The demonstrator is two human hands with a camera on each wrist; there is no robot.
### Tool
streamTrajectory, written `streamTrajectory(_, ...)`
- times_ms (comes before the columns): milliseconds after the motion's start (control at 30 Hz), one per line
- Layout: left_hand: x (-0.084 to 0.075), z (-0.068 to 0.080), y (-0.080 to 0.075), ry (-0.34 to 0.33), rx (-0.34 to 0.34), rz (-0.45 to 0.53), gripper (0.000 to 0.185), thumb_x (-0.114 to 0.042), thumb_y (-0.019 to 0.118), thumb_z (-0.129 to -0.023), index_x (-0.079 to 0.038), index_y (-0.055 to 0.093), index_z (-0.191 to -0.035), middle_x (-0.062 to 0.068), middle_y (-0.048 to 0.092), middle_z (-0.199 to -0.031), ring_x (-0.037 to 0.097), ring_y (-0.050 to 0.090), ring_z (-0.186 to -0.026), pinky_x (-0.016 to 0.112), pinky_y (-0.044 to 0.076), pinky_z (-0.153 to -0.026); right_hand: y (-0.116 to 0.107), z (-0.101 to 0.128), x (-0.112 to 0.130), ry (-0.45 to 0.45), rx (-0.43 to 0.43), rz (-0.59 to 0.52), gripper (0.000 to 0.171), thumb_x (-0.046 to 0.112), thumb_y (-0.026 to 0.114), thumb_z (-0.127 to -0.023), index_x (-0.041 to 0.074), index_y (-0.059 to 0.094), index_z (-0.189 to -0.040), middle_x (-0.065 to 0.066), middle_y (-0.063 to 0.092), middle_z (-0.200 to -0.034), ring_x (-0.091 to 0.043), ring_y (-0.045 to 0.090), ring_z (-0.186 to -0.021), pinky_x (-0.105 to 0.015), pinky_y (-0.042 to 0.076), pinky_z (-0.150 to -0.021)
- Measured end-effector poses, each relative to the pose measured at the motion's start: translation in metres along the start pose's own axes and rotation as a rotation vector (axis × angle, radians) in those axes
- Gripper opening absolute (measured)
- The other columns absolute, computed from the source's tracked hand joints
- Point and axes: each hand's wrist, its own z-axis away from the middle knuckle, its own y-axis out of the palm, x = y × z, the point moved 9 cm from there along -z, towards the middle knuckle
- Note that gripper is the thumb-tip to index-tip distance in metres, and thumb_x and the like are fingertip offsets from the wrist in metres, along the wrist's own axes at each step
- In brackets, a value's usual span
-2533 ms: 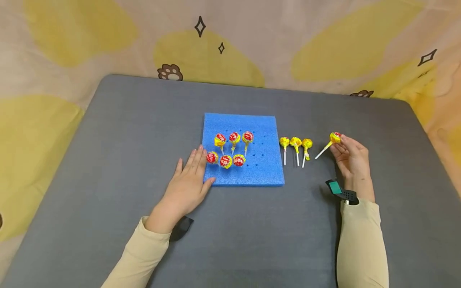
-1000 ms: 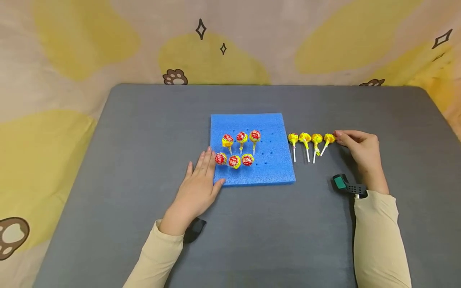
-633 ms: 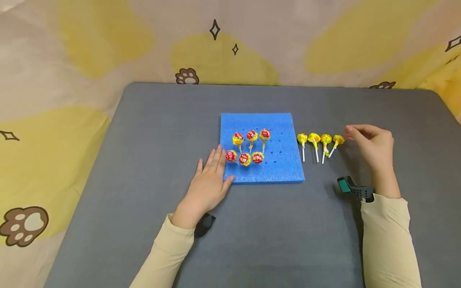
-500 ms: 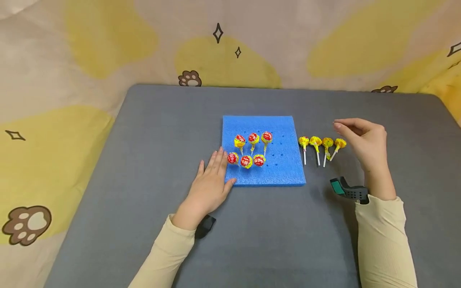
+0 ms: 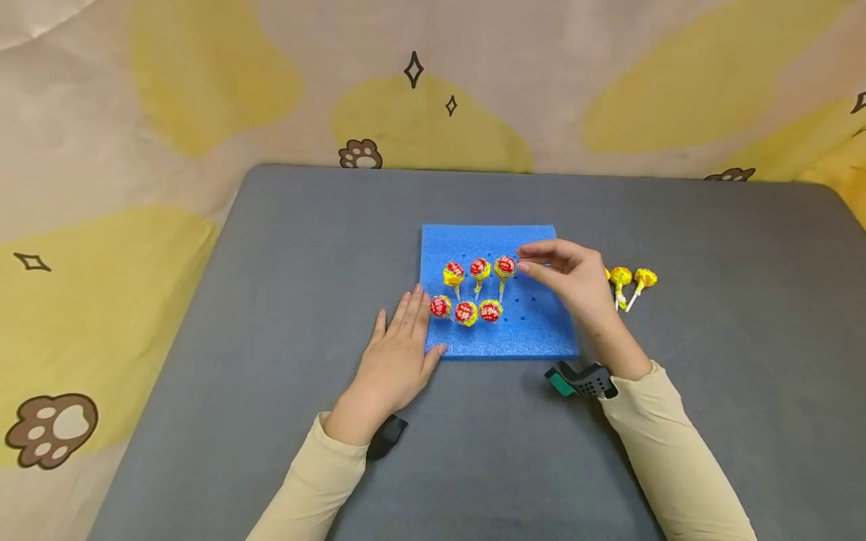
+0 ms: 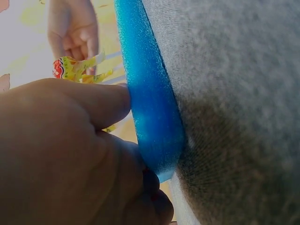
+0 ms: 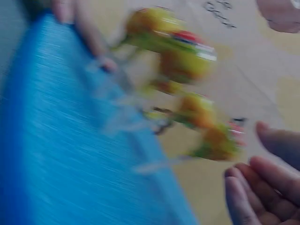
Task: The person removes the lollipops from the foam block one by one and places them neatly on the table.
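A blue foam block (image 5: 541,334) lies on the grey table, with small holes in its top. Several lollipops in red and yellow wrappers stand in it by their sticks, in a back row and a front row (image 5: 466,313). My left hand (image 5: 392,368) rests along the block's left edge, fingers straight and thumb at the near corner; in the left wrist view the thumb touches the foam (image 6: 152,103). Over the block's right part, my right hand (image 5: 571,282) has thumb and fingers parted right beside the back row's right lollipop (image 5: 504,266). Nothing shows between them in the right wrist view.
Loose lollipops (image 5: 645,278) lie on the table right of the block, some hidden behind my right hand. A patterned cloth (image 5: 473,45) hangs behind the table's far edge. A dark strap-mounted device (image 5: 582,380) sits on my right wrist.
My right hand set a lollipop down at the right end of the loose row, let go, then moved left over the foam block. The left hand stayed on the block's edge.
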Motion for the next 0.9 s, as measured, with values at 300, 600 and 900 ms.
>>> streamTrajectory(300,-0.005,-0.004,0.005,0.020,0.006,0.005,0.073,-0.039,0.046,-0.098,-0.001,0.012,-0.150,0.011,0.002,-0.157,0.027,0.004,-0.144,0.052,0.005,-0.112,0.016,0.008,-0.022,-0.083,-0.069,-0.233,0.027,-0.006,0.069,-0.082,-0.013,0.063,-0.107,0.000,0.069,-0.096,-0.012,0.065,-0.086,-0.022,0.052,-0.077)
streamTrajectory(600,0.001,-0.004,0.003,0.017,-0.002,0.009,0.074,-0.038,0.048,-0.097,-0.001,0.012,-0.150,0.012,0.003,-0.157,0.028,0.004,-0.144,0.053,0.005,-0.112,0.023,0.002,-0.025,-0.095,-0.043,-0.296,0.027,-0.011,0.069,-0.078,-0.012,0.064,-0.104,-0.001,0.069,-0.093,-0.014,0.065,-0.084,-0.025,0.053,-0.077)
streamTrajectory(900,0.002,-0.005,0.004,0.029,0.000,0.014,0.075,-0.038,0.049,-0.097,0.001,0.012,-0.150,0.014,0.003,-0.157,0.029,0.004,-0.143,0.054,0.006,-0.112,0.021,0.002,-0.029,-0.088,-0.073,-0.306,0.021,-0.009,0.069,-0.080,-0.009,0.066,-0.101,-0.001,0.070,-0.087,-0.013,0.065,-0.079,-0.024,0.053,-0.073)
